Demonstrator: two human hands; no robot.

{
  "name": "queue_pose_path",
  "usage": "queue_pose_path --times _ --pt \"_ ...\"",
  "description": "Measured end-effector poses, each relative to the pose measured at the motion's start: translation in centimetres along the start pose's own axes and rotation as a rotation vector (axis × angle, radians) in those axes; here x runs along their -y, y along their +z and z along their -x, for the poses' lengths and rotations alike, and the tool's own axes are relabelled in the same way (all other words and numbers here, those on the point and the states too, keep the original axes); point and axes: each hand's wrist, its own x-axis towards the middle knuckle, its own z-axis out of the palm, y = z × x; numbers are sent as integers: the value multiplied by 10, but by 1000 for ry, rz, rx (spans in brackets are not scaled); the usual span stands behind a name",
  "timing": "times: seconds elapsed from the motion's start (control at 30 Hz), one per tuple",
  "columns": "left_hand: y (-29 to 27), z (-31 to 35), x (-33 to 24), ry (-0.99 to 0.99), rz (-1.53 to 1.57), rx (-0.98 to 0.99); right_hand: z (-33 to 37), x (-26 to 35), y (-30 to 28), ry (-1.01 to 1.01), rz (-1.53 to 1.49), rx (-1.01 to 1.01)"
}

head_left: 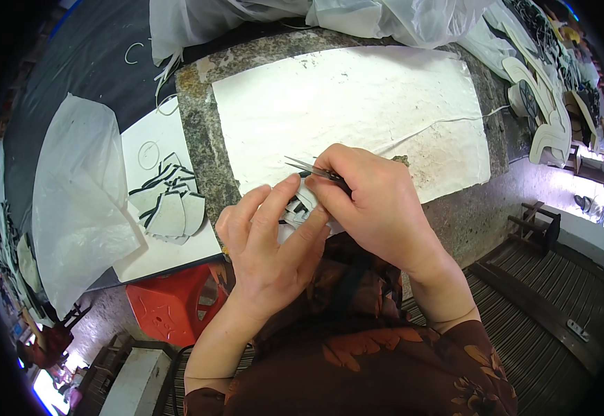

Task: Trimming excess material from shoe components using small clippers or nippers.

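Observation:
Close to the near edge of the white sheet, my left hand (267, 239) is closed on a small bunch of white pieces with black edging (302, 206). Its fingers and thumb hide much of the bunch. In my right hand (378, 201) is a pair of thread snips (309, 168), with slim pointed metal blades aimed left. The blades lie just over the top of the bunch, next to my left fingertips. To the left, a loose pile of similar white pieces with black edges (170, 211) rests on a white board (139, 267).
A stone slab (201, 132) carries the white sheet (357, 104). Clear plastic bags (83, 194) lie at the left and far side. A white cord (447, 120) runs right to a spool (522, 99). Pale curved cutouts (550, 142) sit far right. A red stool (166, 308) stands below.

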Motion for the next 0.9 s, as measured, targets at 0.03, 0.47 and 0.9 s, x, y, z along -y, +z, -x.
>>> queue_pose_path --times 0.03,0.47,0.9 --pt "-1 0 0 1 1 1 0 0 0 -5 11 -1" --pt "10 6 1 -59 -17 -80 1 1 0 17 -47 11" --pt "6 6 0 -49 -63 39 1 -1 5 -70 93 -32"
